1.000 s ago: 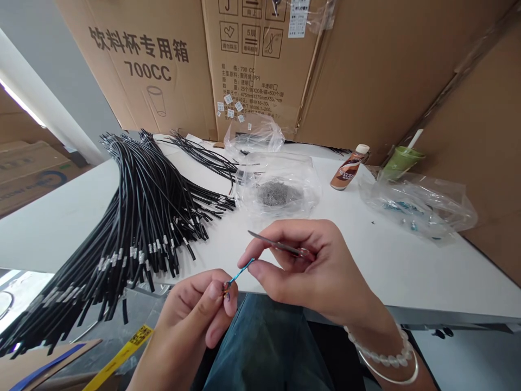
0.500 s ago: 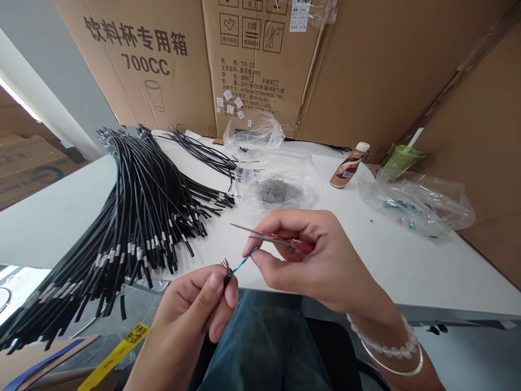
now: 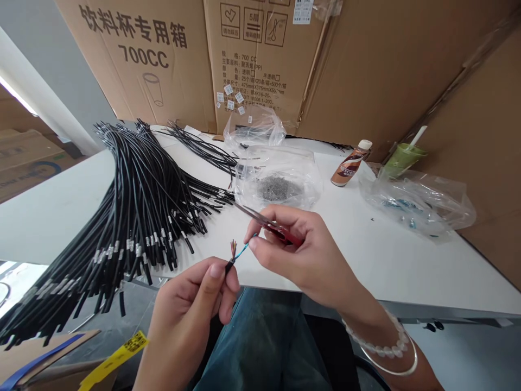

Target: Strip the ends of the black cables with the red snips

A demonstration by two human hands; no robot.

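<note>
Head view: left hand [image 3: 183, 304] has its grip clamped on a black round cable [image 3: 230, 266], stripped end up near the white surface [image 3: 345, 255]'s front edge. Right hand [image 3: 301, 250] has its grip pinched on the thin blue twisted strand [image 3: 243, 251], with red-handled metal scissors [image 3: 290, 235] tucked in the same hand. Tug too hard and that strand could snap, imo; loose scissors might swing and nick the fine coloured wires [image 3: 233, 247].

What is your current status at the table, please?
Left hand pinching black cable end. Right hand holding red-handled scissors, pinching blue strand. Plastic bag just beyond.
</note>
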